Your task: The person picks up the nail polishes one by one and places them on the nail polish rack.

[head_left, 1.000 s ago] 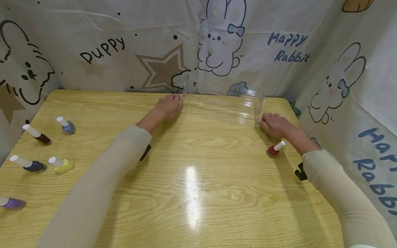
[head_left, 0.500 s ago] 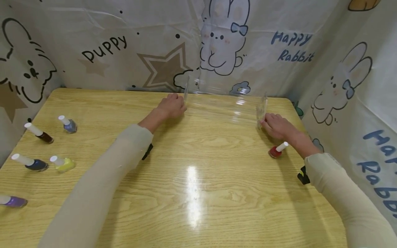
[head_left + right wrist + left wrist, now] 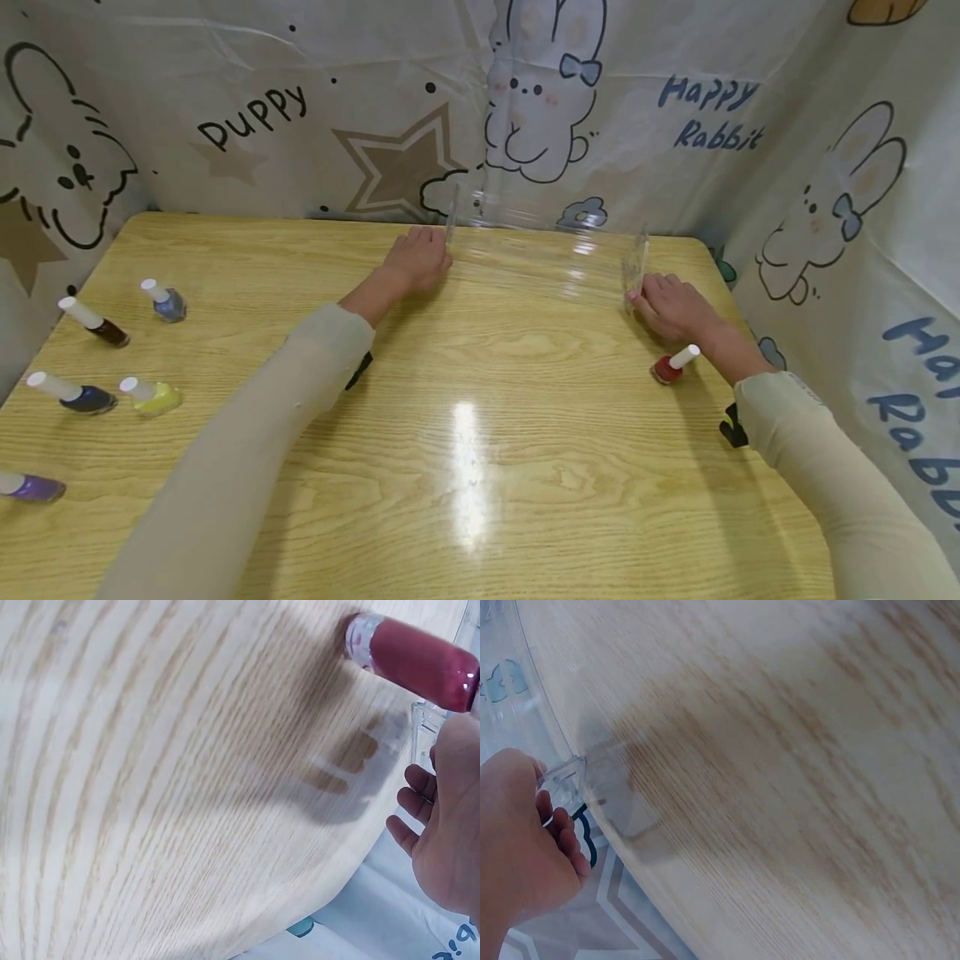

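Note:
A clear plastic rack (image 3: 540, 258) with upright end panels stands at the back of the wooden table. My left hand (image 3: 417, 258) grips its left end, thumb and curled fingers about the panel; the left wrist view shows this hand (image 3: 532, 832) at the clear edge. At the opposite end, my right hand (image 3: 675, 307) holds the right panel low down, its fingers (image 3: 403, 834) curled in the right wrist view. Just in front of that hand is a red nail polish bottle (image 3: 666, 370) with a white cap. The rack's transparent shape is hard to make out.
On the table's left side lie several nail polish bottles: light blue (image 3: 171, 306), dark brown (image 3: 111, 333), navy (image 3: 90, 400), yellow (image 3: 156, 400) and purple (image 3: 37, 488). A cartoon-printed cloth (image 3: 375, 83) hangs behind the table (image 3: 525, 467) and along its right side.

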The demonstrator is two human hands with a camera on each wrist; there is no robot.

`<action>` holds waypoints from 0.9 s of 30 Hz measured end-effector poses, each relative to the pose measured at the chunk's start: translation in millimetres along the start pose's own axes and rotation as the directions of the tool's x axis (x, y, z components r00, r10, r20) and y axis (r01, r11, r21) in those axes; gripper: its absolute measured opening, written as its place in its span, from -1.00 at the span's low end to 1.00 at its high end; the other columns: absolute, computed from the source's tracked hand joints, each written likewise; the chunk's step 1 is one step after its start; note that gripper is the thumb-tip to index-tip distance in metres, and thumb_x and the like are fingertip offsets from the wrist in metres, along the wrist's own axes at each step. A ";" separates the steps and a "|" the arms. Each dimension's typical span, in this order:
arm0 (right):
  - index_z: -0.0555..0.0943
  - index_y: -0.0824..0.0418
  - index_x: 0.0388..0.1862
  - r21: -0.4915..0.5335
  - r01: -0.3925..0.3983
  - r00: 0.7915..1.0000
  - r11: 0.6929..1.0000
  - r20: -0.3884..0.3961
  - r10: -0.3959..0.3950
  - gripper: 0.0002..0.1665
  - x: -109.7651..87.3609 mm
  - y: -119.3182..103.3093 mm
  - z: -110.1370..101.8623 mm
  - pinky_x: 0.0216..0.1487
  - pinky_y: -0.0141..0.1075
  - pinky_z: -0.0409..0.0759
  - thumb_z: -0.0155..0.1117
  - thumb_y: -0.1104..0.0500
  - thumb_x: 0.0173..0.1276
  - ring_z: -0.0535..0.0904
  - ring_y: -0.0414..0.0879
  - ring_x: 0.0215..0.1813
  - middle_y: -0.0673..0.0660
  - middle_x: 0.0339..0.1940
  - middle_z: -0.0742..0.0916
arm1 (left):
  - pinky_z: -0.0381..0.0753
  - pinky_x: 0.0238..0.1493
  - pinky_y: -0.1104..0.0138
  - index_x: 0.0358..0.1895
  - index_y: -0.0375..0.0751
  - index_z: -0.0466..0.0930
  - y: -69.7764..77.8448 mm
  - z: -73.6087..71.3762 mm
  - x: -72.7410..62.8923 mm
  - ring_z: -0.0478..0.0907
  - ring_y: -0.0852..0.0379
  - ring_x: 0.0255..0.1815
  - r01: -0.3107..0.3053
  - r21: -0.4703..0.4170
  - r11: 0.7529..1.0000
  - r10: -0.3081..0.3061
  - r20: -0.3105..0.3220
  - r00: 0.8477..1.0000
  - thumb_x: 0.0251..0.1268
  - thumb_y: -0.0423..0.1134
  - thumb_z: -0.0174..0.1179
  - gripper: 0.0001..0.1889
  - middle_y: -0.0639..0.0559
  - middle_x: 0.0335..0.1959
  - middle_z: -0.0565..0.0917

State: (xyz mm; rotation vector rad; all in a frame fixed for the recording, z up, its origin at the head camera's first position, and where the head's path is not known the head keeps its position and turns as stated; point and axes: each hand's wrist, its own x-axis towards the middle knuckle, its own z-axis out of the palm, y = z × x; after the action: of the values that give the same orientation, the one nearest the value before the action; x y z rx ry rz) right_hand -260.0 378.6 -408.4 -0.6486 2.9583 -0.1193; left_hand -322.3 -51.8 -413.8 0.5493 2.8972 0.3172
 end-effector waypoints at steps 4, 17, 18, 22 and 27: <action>0.27 0.29 -0.29 -0.003 0.004 1.000 1.000 -0.003 -0.004 -0.60 0.8 2.3 2.5 -0.32 -0.12 0.22 -0.22 0.00 0.67 0.29 0.13 -0.33 0.16 -0.44 0.38 | 0.24 0.25 -0.04 0.12 -0.39 0.27 -0.1 -0.4 -0.2 0.26 -0.20 0.19 -0.004 0.005 1.000 0.004 -0.008 1.000 0.58 -0.10 -0.20 -0.63 -0.29 0.17 0.38; 0.26 0.32 -0.32 -0.080 0.002 0.998 0.997 -0.066 -0.008 -0.62 -0.2 5.7 7.8 -0.36 -0.10 0.22 -0.20 0.06 0.66 0.27 0.14 -0.37 0.18 -0.45 0.35 | 0.27 0.14 0.01 0.12 -0.41 0.24 1.3 1.6 2.1 0.26 -0.19 0.10 -0.038 0.042 0.998 0.037 0.017 0.999 0.56 -0.12 -0.22 -0.63 -0.29 0.09 0.39; 0.25 0.31 -0.33 -0.085 0.000 0.998 0.996 -0.068 -0.006 -0.62 -0.6 6.0 7.8 -0.36 -0.10 0.21 -0.20 0.06 0.65 0.27 0.14 -0.37 0.18 -0.45 0.34 | 0.26 0.13 0.02 0.11 -0.41 0.24 1.7 1.0 1.5 0.26 -0.19 0.09 -0.041 0.041 0.998 0.040 0.020 0.999 0.56 -0.13 -0.23 -0.64 -0.28 0.08 0.39; 0.23 0.29 -0.36 -0.105 -0.003 0.996 0.995 -0.086 -0.006 -0.61 -2.3 7.5 6.9 -0.36 -0.11 0.19 -0.19 0.06 0.65 0.25 0.13 -0.38 0.17 -0.46 0.33 | 0.24 0.11 0.03 0.07 -0.38 0.25 4.1 -1.6 -1.9 0.26 -0.18 0.09 -0.054 0.033 0.998 0.054 0.017 0.998 0.57 -0.13 -0.24 -0.66 -0.27 0.06 0.40; 0.22 0.29 -0.39 -0.118 0.008 0.992 0.993 -0.122 -0.023 -0.63 -3.8 7.5 4.0 -0.36 -0.09 0.19 -0.17 0.10 0.63 0.25 0.13 -0.39 0.18 -0.46 0.32 | 0.20 0.10 0.04 0.07 -0.34 0.25 7.1 -3.8 -4.2 0.26 -0.17 0.09 -0.057 0.024 0.998 0.056 0.025 0.998 0.59 -0.12 -0.24 -0.68 -0.24 0.07 0.40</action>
State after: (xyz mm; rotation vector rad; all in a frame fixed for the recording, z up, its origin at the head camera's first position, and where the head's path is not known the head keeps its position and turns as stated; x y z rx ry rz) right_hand -259.2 386.8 -412.9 -0.7030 3.0985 0.0144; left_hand -316.8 -47.6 -407.8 0.6357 2.8698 0.2816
